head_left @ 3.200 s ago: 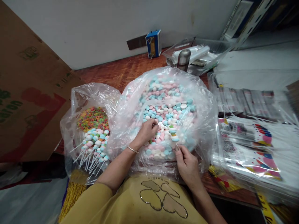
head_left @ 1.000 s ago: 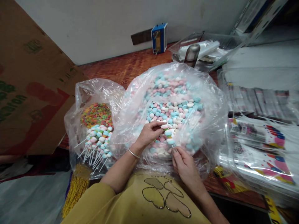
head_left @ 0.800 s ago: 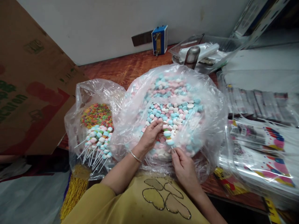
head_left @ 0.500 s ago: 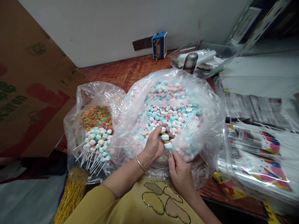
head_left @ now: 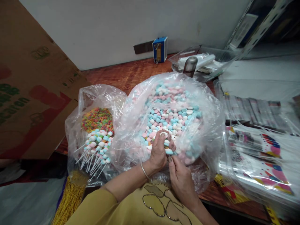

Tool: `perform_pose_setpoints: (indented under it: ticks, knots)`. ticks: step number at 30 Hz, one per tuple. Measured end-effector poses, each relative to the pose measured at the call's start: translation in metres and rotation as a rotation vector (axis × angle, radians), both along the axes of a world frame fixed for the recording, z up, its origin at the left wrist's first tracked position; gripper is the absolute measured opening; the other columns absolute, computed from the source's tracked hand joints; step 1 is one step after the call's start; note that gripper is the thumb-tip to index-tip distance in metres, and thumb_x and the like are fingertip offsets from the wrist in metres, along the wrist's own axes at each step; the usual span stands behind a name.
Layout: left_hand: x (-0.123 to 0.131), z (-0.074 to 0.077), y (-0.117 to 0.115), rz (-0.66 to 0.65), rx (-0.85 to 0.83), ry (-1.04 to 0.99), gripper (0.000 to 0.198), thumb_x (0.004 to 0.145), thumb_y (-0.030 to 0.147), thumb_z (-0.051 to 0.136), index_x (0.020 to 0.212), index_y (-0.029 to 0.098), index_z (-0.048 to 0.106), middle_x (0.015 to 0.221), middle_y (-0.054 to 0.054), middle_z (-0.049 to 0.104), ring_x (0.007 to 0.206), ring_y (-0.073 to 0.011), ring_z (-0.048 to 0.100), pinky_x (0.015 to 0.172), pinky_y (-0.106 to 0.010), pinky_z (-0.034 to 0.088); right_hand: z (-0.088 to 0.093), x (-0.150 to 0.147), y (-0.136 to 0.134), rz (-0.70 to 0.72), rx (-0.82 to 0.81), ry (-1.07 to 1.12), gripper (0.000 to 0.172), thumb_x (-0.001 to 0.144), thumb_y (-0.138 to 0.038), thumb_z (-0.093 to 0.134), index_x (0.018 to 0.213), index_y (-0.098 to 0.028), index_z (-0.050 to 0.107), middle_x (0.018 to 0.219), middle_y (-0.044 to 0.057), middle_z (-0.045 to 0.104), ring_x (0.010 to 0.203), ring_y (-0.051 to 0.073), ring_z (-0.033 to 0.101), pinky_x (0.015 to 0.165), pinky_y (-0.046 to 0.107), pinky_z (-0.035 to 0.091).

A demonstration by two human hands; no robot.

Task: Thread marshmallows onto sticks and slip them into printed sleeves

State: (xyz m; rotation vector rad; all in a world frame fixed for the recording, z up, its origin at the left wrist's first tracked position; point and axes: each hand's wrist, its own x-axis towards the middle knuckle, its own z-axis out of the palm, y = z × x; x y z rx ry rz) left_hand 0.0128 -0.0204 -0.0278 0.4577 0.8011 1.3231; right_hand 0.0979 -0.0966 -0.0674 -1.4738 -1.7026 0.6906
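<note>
Over the big clear bag, my left hand (head_left: 160,151) is closed round the top of a marshmallow skewer (head_left: 168,151), whose blue and white pieces show between the fingers. My right hand (head_left: 181,173) pinches the lower end of its stick, close below the left hand. Behind both hands, loose pink, white and blue marshmallows (head_left: 161,118) fill the open plastic bag (head_left: 131,125). To the left lies a pile of finished marshmallow sticks (head_left: 99,143) with white stick ends toward me, beside small colourful ring-shaped candies (head_left: 97,120) in a second clear bag (head_left: 100,92).
A tall cardboard box (head_left: 35,93) stands at the left. At the back are a small blue box (head_left: 160,50), a metal-topped cylinder (head_left: 190,66) and a clear tray (head_left: 220,67). Printed plastic pouches (head_left: 255,156) lie at the right on the wooden table (head_left: 110,75).
My left hand has shifted slightly down and covers more of the skewer. Less of the stick shows between my hands. The view has tilted slightly.
</note>
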Motion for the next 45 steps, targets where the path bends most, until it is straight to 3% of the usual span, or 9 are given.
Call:
perform_pose_setpoints:
  ticks: [11,16,19,22,26,31,37,41,45]
  knots:
    - [-0.001,-0.008,0.000,0.031,0.030,0.025,0.023,0.094,0.042,0.063,0.099,0.021,0.054,0.084,0.003,0.051,0.056,-0.0042,0.044,0.053,-0.019,0.039,-0.005,-0.008,0.010,-0.007,0.045,-0.079,0.029,0.105,-0.029,0.036,0.082,-0.023,0.053,0.062,0.002,0.061,0.054,0.018,0.058,0.050,0.027,0.034]
    - [-0.013,-0.011,-0.008,-0.033,0.046,0.112,0.040,0.091,0.058,0.063,0.102,0.021,0.054,0.083,0.002,0.057,0.057,-0.0062,0.051,0.053,-0.019,0.041,-0.007,-0.008,0.016,-0.005,0.106,-0.007,0.031,0.105,-0.035,0.037,0.082,-0.024,0.055,0.062,0.000,0.058,0.052,0.017,0.052,0.053,0.028,0.037]
    - [-0.027,-0.005,-0.014,-0.093,0.085,0.106,0.044,0.088,0.060,0.067,0.100,0.020,0.053,0.086,-0.001,0.061,0.060,-0.0080,0.055,0.053,-0.019,0.042,-0.002,-0.012,0.014,0.047,0.104,0.065,0.028,0.104,-0.038,0.042,0.086,-0.022,0.056,0.068,0.001,0.062,0.057,0.017,0.054,0.056,0.028,0.041]
    - [-0.044,0.006,-0.016,-0.001,0.095,0.034,0.046,0.085,0.055,0.072,0.113,0.022,0.055,0.092,-0.002,0.064,0.063,-0.0093,0.058,0.053,-0.020,0.042,0.002,-0.019,0.007,0.149,0.050,0.127,0.025,0.103,-0.038,0.044,0.099,-0.020,0.060,0.080,0.004,0.068,0.070,0.019,0.062,0.063,0.027,0.047]
    - [-0.064,0.014,-0.018,0.092,0.099,-0.057,0.058,0.081,0.054,0.077,0.126,0.025,0.055,0.093,-0.001,0.064,0.067,-0.0111,0.062,0.062,-0.024,0.048,0.000,-0.025,-0.008,0.185,0.005,0.074,0.030,0.106,-0.037,0.040,0.093,-0.020,0.060,0.070,0.001,0.064,0.061,0.017,0.059,0.058,0.026,0.043]
    - [-0.070,0.013,-0.023,0.115,0.078,-0.116,0.046,0.082,0.055,0.076,0.105,0.020,0.058,0.072,0.006,0.052,0.053,-0.0057,0.049,0.054,-0.021,0.041,-0.005,-0.031,-0.024,0.205,0.027,-0.018,0.029,0.106,-0.034,0.037,0.105,-0.019,0.062,0.072,0.001,0.066,0.058,0.017,0.061,0.057,0.026,0.042]
    - [-0.062,0.017,-0.037,0.097,0.086,-0.159,0.045,0.080,0.051,0.079,0.087,0.021,0.046,0.065,0.009,0.042,0.045,-0.0021,0.034,0.046,-0.017,0.030,-0.010,-0.042,-0.035,0.130,0.074,-0.092,0.031,0.106,-0.035,0.038,0.101,-0.019,0.064,0.070,0.003,0.067,0.054,0.017,0.059,0.054,0.027,0.041]
    - [-0.060,0.013,-0.044,0.106,0.127,-0.142,0.044,0.082,0.052,0.077,0.089,0.021,0.046,0.067,0.009,0.043,0.046,-0.0025,0.035,0.048,-0.018,0.034,-0.010,-0.048,-0.037,0.121,0.071,-0.064,0.033,0.106,-0.036,0.036,0.100,-0.019,0.065,0.077,0.005,0.071,0.059,0.018,0.064,0.057,0.026,0.046]
    - [-0.065,0.005,-0.055,0.100,0.177,-0.056,0.044,0.087,0.055,0.071,0.111,0.022,0.054,0.077,0.005,0.053,0.053,-0.0061,0.048,0.055,-0.022,0.043,-0.005,-0.051,-0.034,0.128,0.046,0.014,0.035,0.106,-0.041,0.038,0.100,-0.019,0.064,0.076,0.005,0.072,0.064,0.019,0.066,0.060,0.026,0.049]
